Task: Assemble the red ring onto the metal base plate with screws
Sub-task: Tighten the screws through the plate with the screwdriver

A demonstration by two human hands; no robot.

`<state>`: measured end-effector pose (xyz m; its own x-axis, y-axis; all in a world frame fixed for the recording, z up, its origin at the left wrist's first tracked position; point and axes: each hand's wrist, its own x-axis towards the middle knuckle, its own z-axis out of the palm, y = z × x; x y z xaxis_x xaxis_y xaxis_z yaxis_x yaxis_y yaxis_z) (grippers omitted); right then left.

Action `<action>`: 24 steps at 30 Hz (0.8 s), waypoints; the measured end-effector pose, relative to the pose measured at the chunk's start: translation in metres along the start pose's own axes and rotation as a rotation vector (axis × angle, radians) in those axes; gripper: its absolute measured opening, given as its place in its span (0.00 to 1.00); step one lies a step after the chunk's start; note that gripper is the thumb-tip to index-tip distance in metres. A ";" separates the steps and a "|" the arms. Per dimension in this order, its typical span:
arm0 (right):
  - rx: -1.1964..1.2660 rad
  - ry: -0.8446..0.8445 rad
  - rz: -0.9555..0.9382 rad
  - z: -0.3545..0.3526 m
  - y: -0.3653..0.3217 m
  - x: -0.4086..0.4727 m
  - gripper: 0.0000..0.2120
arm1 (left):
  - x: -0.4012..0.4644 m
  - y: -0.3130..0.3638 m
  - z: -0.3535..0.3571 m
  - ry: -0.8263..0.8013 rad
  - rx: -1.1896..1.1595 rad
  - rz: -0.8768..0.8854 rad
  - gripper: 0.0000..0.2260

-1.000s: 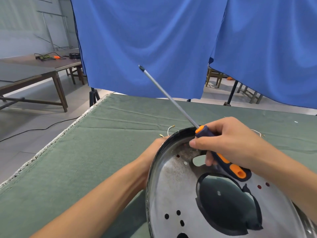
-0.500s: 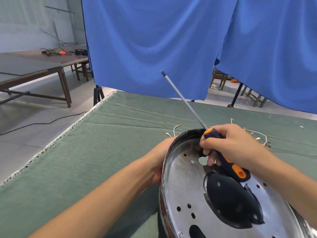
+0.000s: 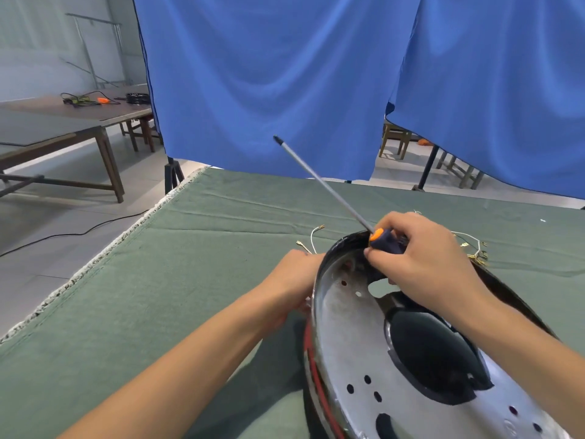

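The right hand grips the orange-and-blue screwdriver above the round shiny metal base plate — left hand holds its rim, beside the thin red ring.

You have no readable text, label, brand, number or sign on anything in front of you in this view.

A table draped in a wrinkled dark green cloth with a pale fringed left edge is carrying the work. Thin white wires with small brass terminals are lying on the cloth just beyond the tilted round metal base plate, and a second tangle of brass-tipped wires is lying farther right.
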<state>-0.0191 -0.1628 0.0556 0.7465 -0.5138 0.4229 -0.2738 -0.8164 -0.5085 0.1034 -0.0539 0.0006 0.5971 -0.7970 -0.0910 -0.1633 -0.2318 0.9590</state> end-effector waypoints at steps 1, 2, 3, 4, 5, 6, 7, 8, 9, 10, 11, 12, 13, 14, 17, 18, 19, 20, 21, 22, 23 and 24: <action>-0.020 0.007 -0.013 0.000 0.002 -0.001 0.11 | 0.002 -0.001 0.002 -0.008 0.016 -0.012 0.25; -0.031 0.001 -0.011 -0.001 0.005 -0.002 0.12 | 0.003 -0.002 0.003 -0.033 0.030 -0.004 0.26; -0.022 -0.012 0.003 -0.002 0.007 -0.003 0.11 | 0.003 -0.002 0.003 -0.079 0.062 0.014 0.25; 0.000 -0.027 0.023 -0.004 0.010 -0.003 0.09 | 0.003 -0.004 0.003 -0.124 0.107 0.016 0.24; 0.018 -0.040 0.040 -0.006 0.012 -0.003 0.08 | 0.006 -0.005 0.003 -0.148 0.130 0.033 0.23; 0.027 -0.044 0.048 -0.008 0.014 -0.004 0.07 | 0.008 -0.009 0.002 -0.170 0.149 0.057 0.22; 0.032 -0.039 0.049 -0.010 0.016 -0.005 0.07 | 0.010 -0.011 0.003 -0.180 0.158 0.092 0.21; 0.035 -0.027 0.050 -0.012 0.018 -0.005 0.07 | 0.012 -0.012 0.005 -0.179 0.171 0.124 0.20; 0.037 -0.014 0.051 -0.014 0.019 -0.005 0.06 | 0.013 -0.011 0.008 -0.172 0.171 0.172 0.18; 0.039 -0.004 0.055 -0.015 0.021 -0.005 0.06 | 0.016 -0.013 0.012 -0.154 0.163 0.191 0.13; 0.043 0.002 0.061 -0.017 0.023 -0.005 0.06 | 0.018 -0.013 0.017 -0.140 0.149 0.214 0.06; 0.047 0.004 0.069 -0.018 0.025 -0.006 0.06 | 0.021 -0.014 0.021 -0.129 0.174 0.228 0.05; 0.050 0.002 0.078 -0.019 0.028 -0.006 0.07 | 0.026 -0.018 0.026 -0.118 0.246 0.243 0.11; 0.048 -0.005 0.086 -0.019 0.031 -0.007 0.07 | 0.029 -0.022 0.031 -0.121 0.412 0.249 0.14; 0.033 -0.049 0.113 -0.019 0.038 -0.007 0.08 | 0.033 -0.029 0.035 -0.058 0.745 0.293 0.13; 0.030 -0.055 0.123 -0.018 0.040 -0.007 0.08 | 0.032 -0.030 0.035 -0.048 0.727 0.295 0.12; 0.029 -0.056 0.132 -0.017 0.042 -0.006 0.09 | 0.031 -0.030 0.036 -0.025 0.702 0.295 0.12; 0.032 -0.055 0.138 -0.017 0.043 -0.006 0.09 | 0.029 -0.031 0.036 0.008 0.692 0.295 0.12; 0.036 -0.058 0.142 -0.016 0.045 -0.005 0.09 | 0.029 -0.032 0.037 0.030 0.693 0.309 0.12; 0.044 -0.067 0.145 -0.015 0.046 -0.005 0.08 | 0.029 -0.032 0.038 0.043 0.708 0.317 0.11; 0.052 -0.079 0.147 -0.014 0.046 -0.005 0.07 | 0.028 -0.031 0.037 0.053 0.729 0.306 0.10; 0.059 -0.094 0.148 -0.013 0.046 -0.005 0.07 | 0.030 -0.029 0.036 0.052 0.750 0.282 0.09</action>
<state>-0.0433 -0.2013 0.0399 0.7548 -0.5978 0.2701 -0.3508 -0.7158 -0.6038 0.0978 -0.0906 -0.0396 0.4873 -0.8588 0.1582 -0.7868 -0.3533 0.5061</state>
